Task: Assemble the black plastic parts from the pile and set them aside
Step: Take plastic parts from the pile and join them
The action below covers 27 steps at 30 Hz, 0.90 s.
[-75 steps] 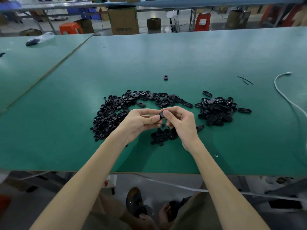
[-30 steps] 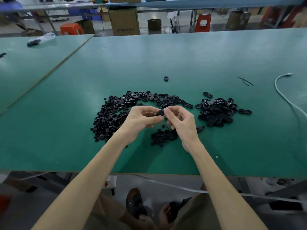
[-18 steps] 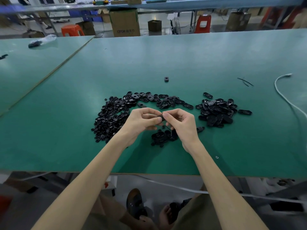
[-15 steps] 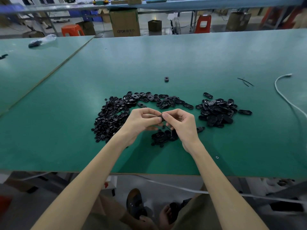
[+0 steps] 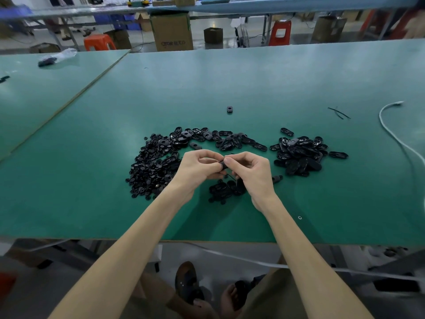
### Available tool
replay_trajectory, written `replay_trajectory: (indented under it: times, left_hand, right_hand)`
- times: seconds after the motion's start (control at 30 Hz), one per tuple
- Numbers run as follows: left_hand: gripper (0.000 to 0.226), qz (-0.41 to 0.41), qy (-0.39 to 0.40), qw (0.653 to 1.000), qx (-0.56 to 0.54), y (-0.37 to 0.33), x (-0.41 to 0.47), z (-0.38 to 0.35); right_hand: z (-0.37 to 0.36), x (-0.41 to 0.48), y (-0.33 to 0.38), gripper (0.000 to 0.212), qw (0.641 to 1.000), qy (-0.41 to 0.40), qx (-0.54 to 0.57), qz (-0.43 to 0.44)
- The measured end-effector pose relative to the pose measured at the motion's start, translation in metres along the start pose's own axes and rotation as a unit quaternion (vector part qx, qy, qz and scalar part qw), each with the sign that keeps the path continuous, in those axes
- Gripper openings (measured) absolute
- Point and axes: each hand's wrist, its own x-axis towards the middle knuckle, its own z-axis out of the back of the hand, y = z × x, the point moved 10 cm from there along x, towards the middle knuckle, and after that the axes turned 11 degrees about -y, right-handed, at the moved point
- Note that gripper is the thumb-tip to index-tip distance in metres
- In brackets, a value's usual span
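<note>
Your left hand and right hand both pinch one small black part above the table.

Two hands, the left hand and the right hand, are pinching one black part between them. Four heaps of black parts are lying on the near bench: the left heap, the far row, the right heap and the small near heap, each holding too many pieces to count, with one lone part lying beyond them and one white cable trailing at the right. Two plastic stools, the left stool and the right stool, are standing behind the bench.
</note>
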Motion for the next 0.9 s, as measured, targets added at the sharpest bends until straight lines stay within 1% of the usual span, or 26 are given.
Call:
replay_trajectory:
  times: [0.17,0.23,0.33,0.4,0.6,0.7,0.83,0.9]
  left_hand:
    - [0.013,0.004,-0.012,1.0,0.014,0.0,0.003,-0.001]
    - [0.014,0.004,0.008,1.0,0.003,-0.001,0.001,-0.002]
    - [0.023,0.007,0.045,0.999,-0.026,-0.001,-0.001,-0.002]
    - [0.024,0.007,0.051,0.998,-0.031,0.0,-0.003,0.0]
    - [0.014,-0.013,0.014,1.0,-0.011,-0.001,-0.001,0.002]
    - [0.014,-0.045,0.0,0.999,0.019,-0.009,0.0,-0.003]
    - [0.018,-0.134,-0.057,0.988,0.04,-0.043,0.004,-0.008]
    - [0.017,-0.172,-0.066,0.982,0.051,-0.062,0.005,-0.023]
  right_hand:
    - [0.002,0.001,0.0,0.002,1.0,-0.008,-0.002,-0.001]
    - [0.004,0.002,-0.001,0.001,1.0,-0.017,0.008,-0.004]
    - [0.005,0.001,-0.001,0.002,1.0,-0.024,0.019,-0.008]
    - [0.004,0.001,-0.001,0.003,1.0,-0.021,0.01,-0.004]
    - [0.004,0.001,-0.001,0.004,1.0,-0.021,0.001,-0.002]
    - [0.006,0.001,0.0,0.002,0.999,-0.034,0.009,0.003]
    - [0.015,0.004,0.0,0.017,0.996,-0.088,0.035,0.004]
    - [0.016,0.005,-0.003,0.018,0.995,-0.097,0.038,-0.01]
